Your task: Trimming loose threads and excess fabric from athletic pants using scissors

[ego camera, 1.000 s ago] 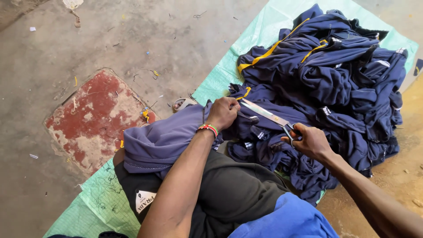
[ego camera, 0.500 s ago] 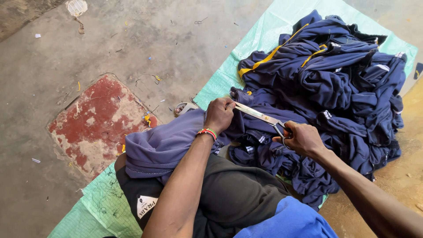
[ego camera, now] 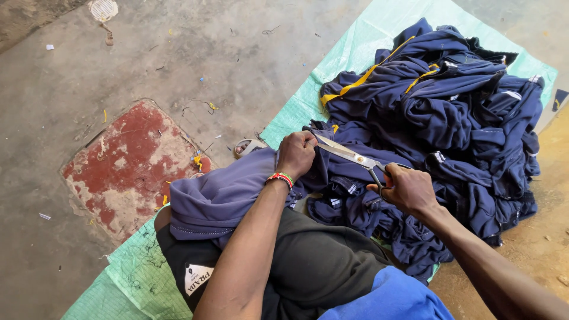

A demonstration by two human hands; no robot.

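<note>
One garment (ego camera: 237, 192) under the scissors (ego camera: 349, 157) | left hand (ego camera: 296, 154) pinches its cloth; right hand (ego camera: 406, 189) grips the handles | large navy pile (ego camera: 450, 118) waits beside; progress looks early

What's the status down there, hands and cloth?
Left hand gripping navy cloth. Right hand on scissors, blades at the held edge. Heap of navy garments close behind, nothing across the blades.

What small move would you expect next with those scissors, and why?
Probably closing the scissors in a snip: the right hand grips the handles, while the left hand pinches navy fabric right at the blade tips.
</note>
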